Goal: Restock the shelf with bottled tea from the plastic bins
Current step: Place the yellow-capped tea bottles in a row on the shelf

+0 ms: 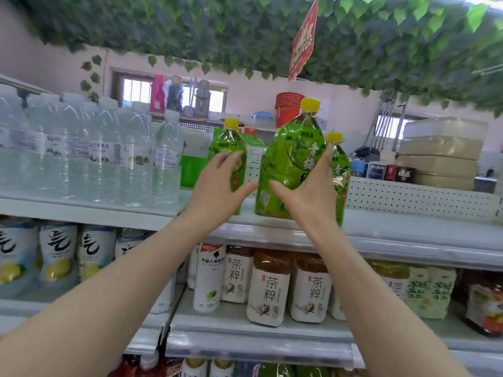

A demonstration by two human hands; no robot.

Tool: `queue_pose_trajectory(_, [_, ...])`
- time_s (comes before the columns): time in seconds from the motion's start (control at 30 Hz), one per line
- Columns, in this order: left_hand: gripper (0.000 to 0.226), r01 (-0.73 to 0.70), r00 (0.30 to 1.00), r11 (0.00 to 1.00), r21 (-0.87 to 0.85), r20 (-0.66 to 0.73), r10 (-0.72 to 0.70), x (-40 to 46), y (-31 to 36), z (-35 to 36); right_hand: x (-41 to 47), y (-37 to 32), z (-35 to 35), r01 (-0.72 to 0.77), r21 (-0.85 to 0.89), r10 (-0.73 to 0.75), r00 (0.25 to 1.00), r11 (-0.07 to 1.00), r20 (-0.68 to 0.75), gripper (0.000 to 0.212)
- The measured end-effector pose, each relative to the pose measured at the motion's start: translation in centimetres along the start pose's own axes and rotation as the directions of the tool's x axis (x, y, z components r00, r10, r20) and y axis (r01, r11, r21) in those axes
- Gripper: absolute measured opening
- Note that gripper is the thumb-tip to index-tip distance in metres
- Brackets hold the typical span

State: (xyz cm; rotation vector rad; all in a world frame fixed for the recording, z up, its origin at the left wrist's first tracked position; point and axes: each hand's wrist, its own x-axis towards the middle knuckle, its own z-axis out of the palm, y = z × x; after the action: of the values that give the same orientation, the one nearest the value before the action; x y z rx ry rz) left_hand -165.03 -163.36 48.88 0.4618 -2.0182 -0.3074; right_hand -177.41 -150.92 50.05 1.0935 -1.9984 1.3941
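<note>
Nearest the camera, two bare forearms rose from the bottom corners toward the middle of the frame. The right hand [309, 186] held the big green tea bottle [290, 161] at centre, palm and fingers wrapped along its right side, its base on the top shelf [408, 227]. The left hand [217, 180] was spread with fingers fairly straight, touching a second green bottle [227, 156] left of centre without closing on it. A third one [340, 170] stood just behind the right hand. Full and large, the bottle would probably be heavy, with a slick wrap, so a grasp low on its body seemed best. Its label showed 青梅; bottles on the lower shelf read 茶粹 [269, 289]. Water bottles [89, 151] filled the upper left.
</note>
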Motion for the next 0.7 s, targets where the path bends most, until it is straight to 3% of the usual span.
queue_pose_trajectory(0.1, [0.076, 0.036, 0.997, 0.98, 0.195, 0.054, -0.047, -1.3, -3.7, 1.6, 0.8, 0.8, 1.0, 0.027, -0.089, -0.026, 1.0, 0.996, 0.008, 0.128])
queue_pose_trajectory(0.2, [0.077, 0.06, 0.991, 0.958, 0.28, 0.097, -0.09, -2.1, -5.6, 2.7, 1.1, 1.5, 2.6, 0.014, -0.151, -0.011, 1.0, 0.988, 0.021, 0.123])
queue_pose_trajectory(0.43, [0.079, 0.098, 0.992, 0.967, 0.236, 0.053, -0.114, -2.2, -5.9, 3.4, 1.5, 2.3, 5.0, 0.027, -0.227, -0.035, 0.999, 0.973, -0.029, 0.114])
queue_pose_trajectory(0.7, [0.079, 0.091, 0.993, 0.966, 0.244, 0.05, -0.106, -2.1, -5.9, 3.4, 1.7, 2.9, 6.3, 0.019, -0.269, -0.017, 1.0, 0.963, 0.009, 0.119])
